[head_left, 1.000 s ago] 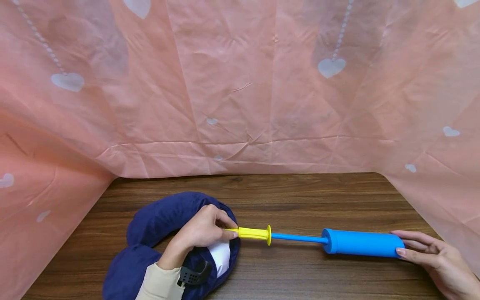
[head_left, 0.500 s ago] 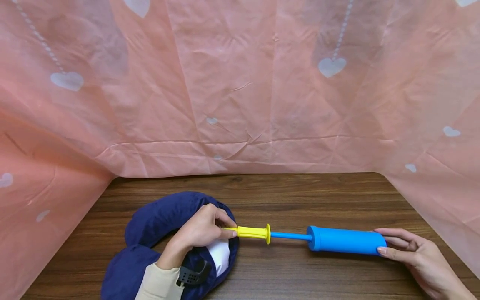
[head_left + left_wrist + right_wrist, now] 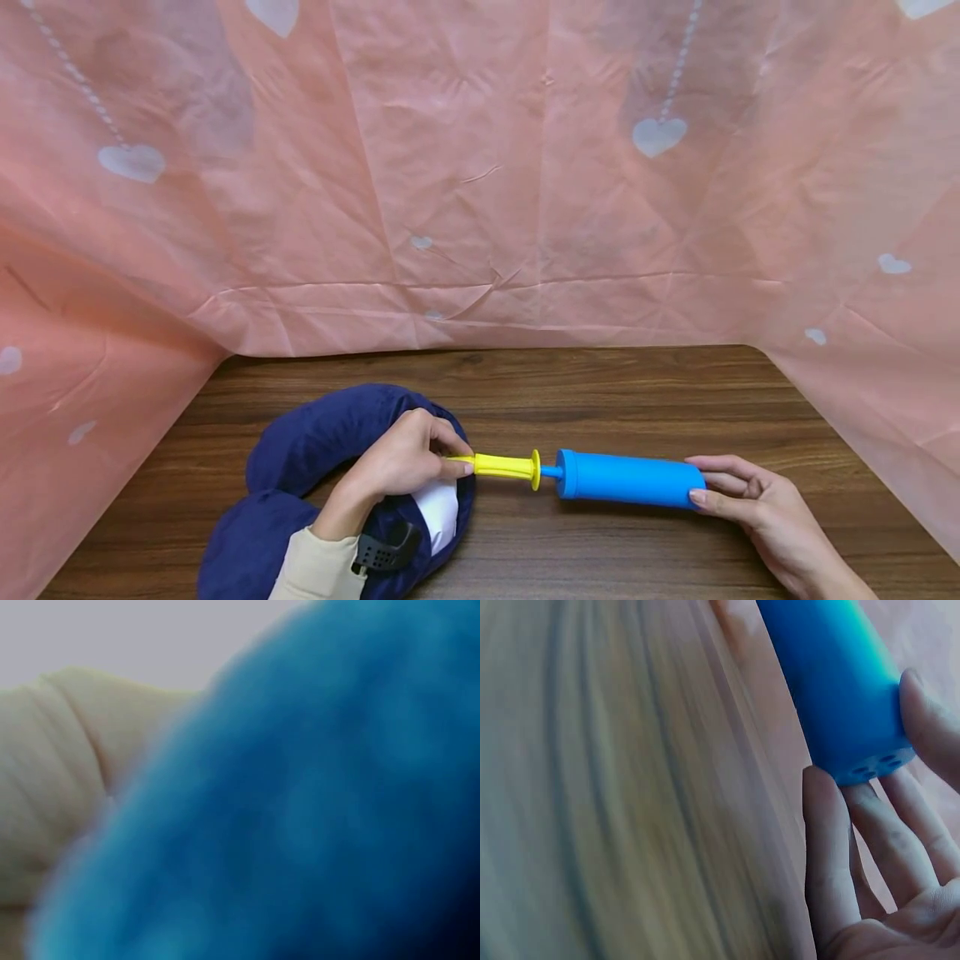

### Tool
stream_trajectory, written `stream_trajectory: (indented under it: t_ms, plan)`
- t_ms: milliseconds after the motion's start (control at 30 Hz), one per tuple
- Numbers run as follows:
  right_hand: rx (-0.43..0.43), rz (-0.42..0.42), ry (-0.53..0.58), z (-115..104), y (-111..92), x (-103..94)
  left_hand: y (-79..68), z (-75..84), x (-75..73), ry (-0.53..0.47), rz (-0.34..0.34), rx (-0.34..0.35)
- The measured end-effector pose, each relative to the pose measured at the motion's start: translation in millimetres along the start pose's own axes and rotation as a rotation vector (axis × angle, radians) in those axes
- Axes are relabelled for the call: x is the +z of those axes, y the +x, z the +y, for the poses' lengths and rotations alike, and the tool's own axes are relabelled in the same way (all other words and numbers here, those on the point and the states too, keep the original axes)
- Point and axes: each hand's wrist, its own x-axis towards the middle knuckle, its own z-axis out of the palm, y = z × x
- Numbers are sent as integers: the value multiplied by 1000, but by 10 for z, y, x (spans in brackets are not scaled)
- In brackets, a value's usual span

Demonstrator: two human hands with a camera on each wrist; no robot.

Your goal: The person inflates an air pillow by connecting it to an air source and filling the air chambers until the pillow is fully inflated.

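A hand pump has a blue barrel point(image 3: 630, 479), a short stretch of blue rod point(image 3: 551, 472) and a yellow end piece point(image 3: 504, 467). My left hand point(image 3: 412, 454) pinches the tip of the yellow piece over a navy U-shaped neck pillow point(image 3: 322, 433). White inner material point(image 3: 438, 510) shows through an opening in its cover; the yellow tip is hidden behind the fingers. At the barrel's far end, my right hand point(image 3: 757, 508) grips it between thumb and fingers. In the right wrist view, fingers press under the holed base point(image 3: 870, 769). Blurred pillow fabric point(image 3: 300, 810) fills the left wrist view.
Both the pillow and the pump are over a dark wooden table point(image 3: 600, 383). A pink curtain point(image 3: 480, 208) with pale hearts hangs along the back and both sides. On my left wrist is a black strap point(image 3: 386, 550) over a cream sleeve point(image 3: 318, 567).
My right hand has pushed the blue barrel leftward toward the yellow piece, so much less of the rod shows. My left hand and the pillow stay nearly where they were.
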Motion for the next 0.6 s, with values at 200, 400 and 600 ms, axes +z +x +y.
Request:
stream_trajectory:
  t_ms: [200, 400, 600]
  plan:
    - [30, -1, -28, -33, 8, 206, 1, 7, 4, 19, -1, 24]
    - [9, -1, -48, -22, -9, 259, 3, 1, 4, 38, -2, 22]
    - [-10, -10, -51, -9, -8, 120, 6, -3, 24, 32, -6, 32]
